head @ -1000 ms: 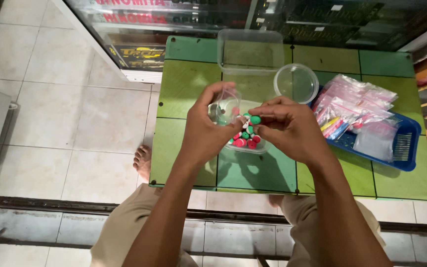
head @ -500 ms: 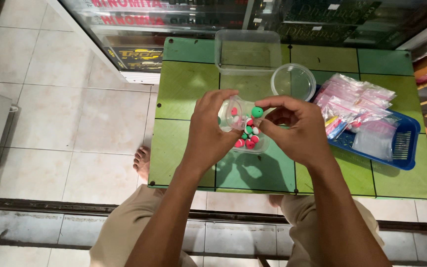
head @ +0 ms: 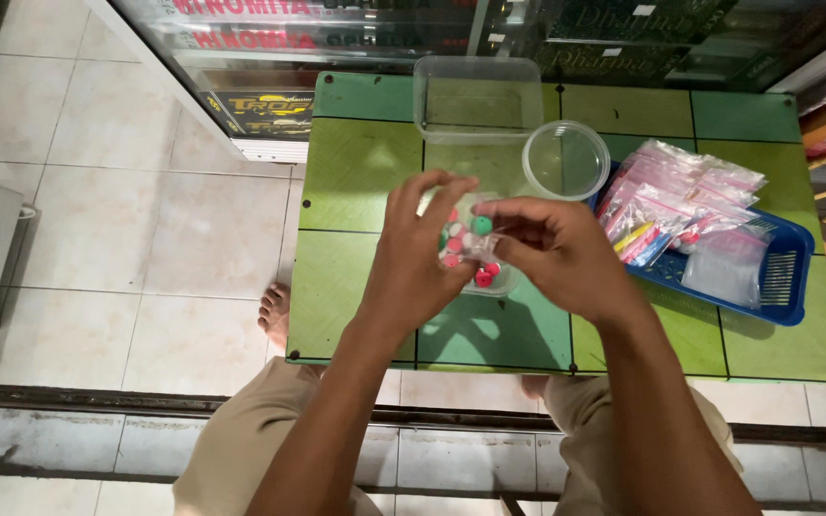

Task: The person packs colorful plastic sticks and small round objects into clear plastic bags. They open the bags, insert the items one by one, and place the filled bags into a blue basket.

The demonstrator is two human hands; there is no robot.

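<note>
Both my hands are raised over the middle of a green table [head: 356, 191]. My left hand [head: 418, 253] and my right hand [head: 556, 250] together pinch a small clear plastic bag [head: 463, 237] that holds small red, pink and green round pieces. Under the hands sits a small clear container [head: 489, 279] with more red pieces in it, mostly hidden by my fingers.
A clear rectangular box [head: 478, 97] stands at the table's far edge, a clear round lid [head: 566, 160] beside it. A blue basket [head: 776, 277] on the right holds several filled clear bags [head: 681, 196]. My bare foot [head: 274, 313] rests on the tiled floor at the left.
My hands have kept working on the bag over the container, with the fingers shifting slightly. The bag now sits higher between the fingertips.
</note>
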